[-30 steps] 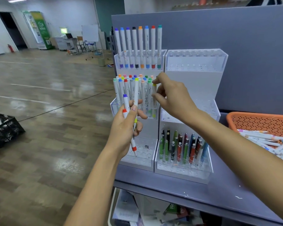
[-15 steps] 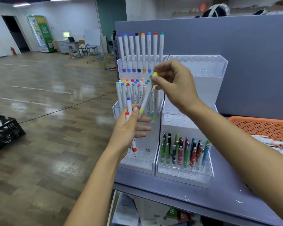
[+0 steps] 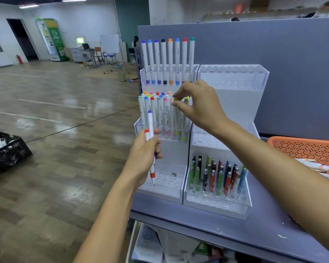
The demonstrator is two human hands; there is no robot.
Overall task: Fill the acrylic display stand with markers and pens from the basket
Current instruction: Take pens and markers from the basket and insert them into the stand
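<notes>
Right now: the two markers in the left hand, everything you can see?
Two markers with white barrels, plastic by the look. The taller has a blue cap on top, the shorter a red one. Below the hand, a red end section and thin tip show. The left hand grips both round the middle, side by side, roughly upright, lower ends tilted slightly right. They hang in front of the left stand, at its lower tiers; contact with it cannot be told.
</notes>
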